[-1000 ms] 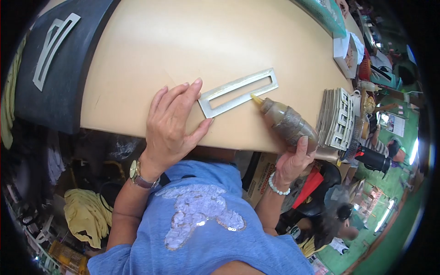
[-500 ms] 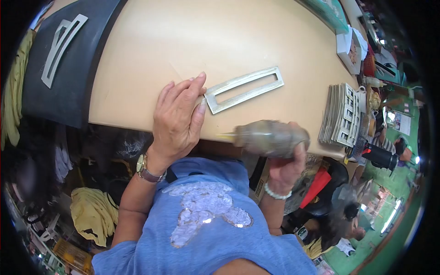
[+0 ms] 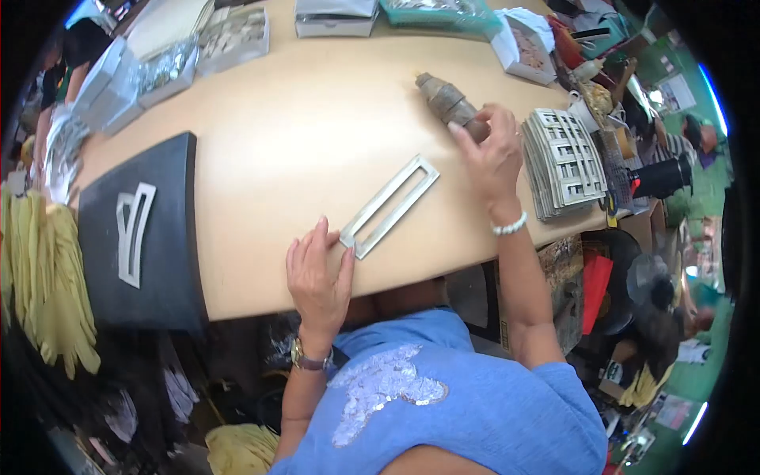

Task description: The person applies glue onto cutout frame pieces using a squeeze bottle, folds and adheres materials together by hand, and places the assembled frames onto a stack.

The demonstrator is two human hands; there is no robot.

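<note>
A long, slightly curved frame [image 3: 390,207] with a slot through its middle slants across the tan tabletop. My left hand [image 3: 318,277] is at its near end, with thumb and fingers closed about the corner. In my right hand [image 3: 492,150] is the base of a grimy squeeze bottle [image 3: 449,101], wrapped in what looks like tape. The bottle is tilted on its side over the table, its yellowish nozzle pointing away to the upper left. Whether it touches the table I cannot tell.
A stack of slotted frames [image 3: 564,162] stands at the right. Two similar pieces [image 3: 134,233] lie on a black board [image 3: 178,214] at the left. Along the far edge are a box of small parts [image 3: 233,39], a white box [image 3: 336,17] and a green bag [image 3: 439,12].
My right hand has carried the bottle from near my body up and away over the table. The view has shifted, showing more of the far edge. My left hand stays at the frame's end.
</note>
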